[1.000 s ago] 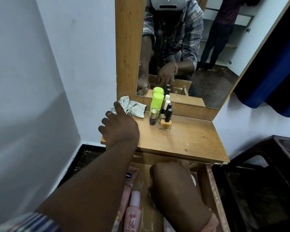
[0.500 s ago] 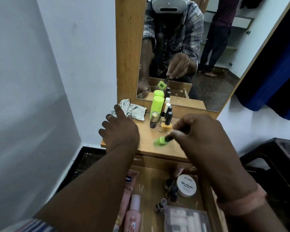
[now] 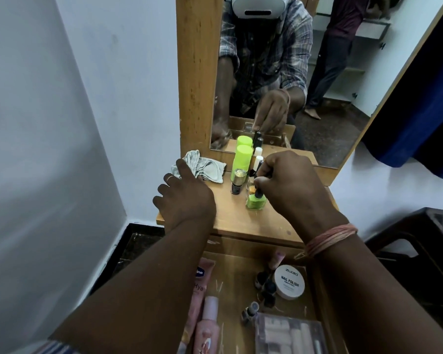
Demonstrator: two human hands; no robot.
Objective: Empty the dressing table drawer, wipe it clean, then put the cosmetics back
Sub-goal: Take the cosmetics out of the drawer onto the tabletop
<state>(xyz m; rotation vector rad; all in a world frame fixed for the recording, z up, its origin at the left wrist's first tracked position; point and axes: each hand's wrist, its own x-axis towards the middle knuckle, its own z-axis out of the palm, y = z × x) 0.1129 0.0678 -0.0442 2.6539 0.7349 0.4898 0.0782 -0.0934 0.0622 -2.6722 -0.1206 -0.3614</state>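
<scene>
The right hand (image 3: 289,187) pinches the dark cap of a small neon-green glass nail polish bottle (image 3: 255,202) between thumb and curled fingers (image 3: 262,176); the bottle stands upright on the wooden bench (image 3: 243,221), its base touching the surface, just in front of an orange nail polish bottle (image 3: 251,190). Beside these stand a short bottle with a gold cap (image 3: 237,181) and a tall lime-green cylindrical bottle (image 3: 241,162), close to the mirror (image 3: 317,85). The left hand (image 3: 184,198) rests on the bench's left edge, fingers loosely spread and holding nothing, its thumb touching a crumpled grey cloth (image 3: 202,167).

Below the bench the open wooden drawer (image 3: 315,284) holds a round white tub labelled nail polish (image 3: 290,281), several dark-capped small bottles (image 3: 266,287), a pink tube (image 3: 198,295), a pink pump bottle (image 3: 207,328) and a clear plastic box (image 3: 289,335).
</scene>
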